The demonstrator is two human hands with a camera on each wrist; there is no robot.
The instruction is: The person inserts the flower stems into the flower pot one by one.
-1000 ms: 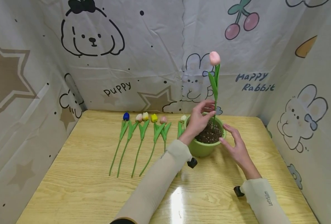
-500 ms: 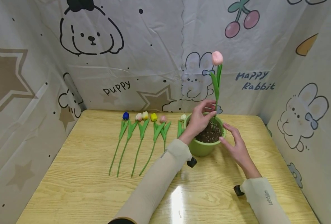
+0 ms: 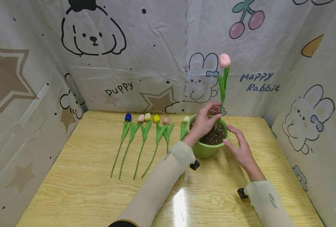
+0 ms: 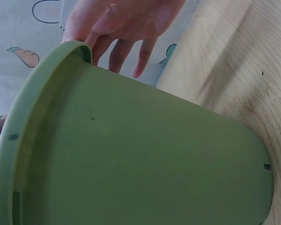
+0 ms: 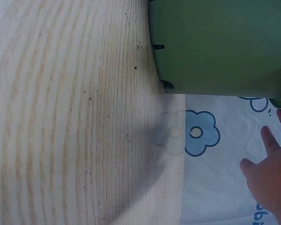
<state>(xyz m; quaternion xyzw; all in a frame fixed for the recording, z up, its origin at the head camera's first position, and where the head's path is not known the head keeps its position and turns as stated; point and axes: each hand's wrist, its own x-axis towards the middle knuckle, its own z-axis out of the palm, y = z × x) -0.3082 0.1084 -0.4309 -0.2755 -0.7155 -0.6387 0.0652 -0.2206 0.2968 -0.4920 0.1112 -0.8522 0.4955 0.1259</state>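
Note:
A pink tulip [image 3: 225,61] with green leaves stands nearly upright, its stem running down into the dark soil [image 3: 212,138] of a green flowerpot [image 3: 206,152]. My left hand [image 3: 202,123] reaches over the pot's left side and pinches the stem between thumb and fingers, above the soil. Around the right side of the rim, my right hand [image 3: 240,150] has its thumb and fingers spread at the edge. The left wrist view shows this right hand [image 4: 126,23] beside the pot wall [image 4: 145,150], fingers extended. Only a sliver of the left hand shows at that view's left edge.
Left of the pot lie several tulips on the wooden table [image 3: 79,183], among them a blue one [image 3: 128,117] and a yellow one [image 3: 156,119]. A white tulip [image 3: 186,119] lies right beside the pot, partly hidden by the left arm. Printed cloth [image 3: 156,47] walls the back and sides.
The pink tulip's bloom has leaned a little to the right, and my left hand has shifted slightly right with the stem. My right hand has stayed at the rim.

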